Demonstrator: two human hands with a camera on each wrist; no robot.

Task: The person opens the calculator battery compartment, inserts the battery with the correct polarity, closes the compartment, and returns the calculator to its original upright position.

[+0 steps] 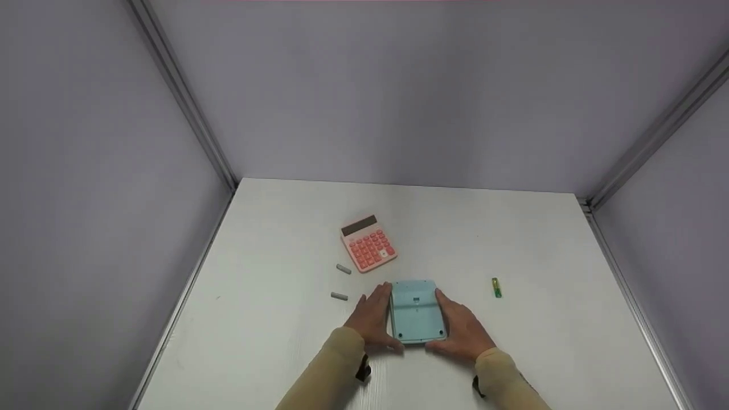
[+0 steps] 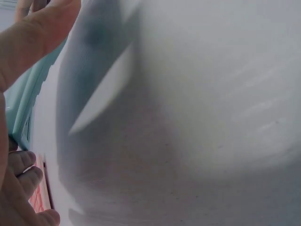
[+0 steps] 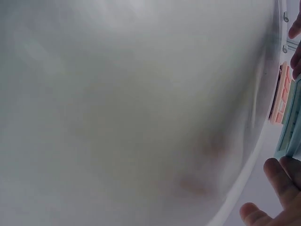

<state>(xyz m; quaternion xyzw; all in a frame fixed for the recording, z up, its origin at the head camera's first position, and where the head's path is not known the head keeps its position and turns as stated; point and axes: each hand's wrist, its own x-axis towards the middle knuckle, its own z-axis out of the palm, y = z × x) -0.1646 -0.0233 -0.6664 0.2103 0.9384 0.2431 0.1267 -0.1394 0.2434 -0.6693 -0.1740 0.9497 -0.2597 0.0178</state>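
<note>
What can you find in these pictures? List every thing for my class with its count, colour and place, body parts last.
Blue gadget: one, light blue, underside up, between the hands
Calculator: one, pink, keys up, beyond the blue gadget
Small cylinders: two, grey, left of the blue gadget; they look like batteries
Battery: one, green and yellow, right of the blue gadget
Table: one, white, under everything
Walls: three, grey, behind and at both sides
Metal strips: several, grey, at wall joints
Wrist pieces: two, black, one per wrist
Sleeves: two, tan, on the forearms
Left hand: one, bare, at the blue gadget's left side
Right hand: one, bare, at its right side
</note>
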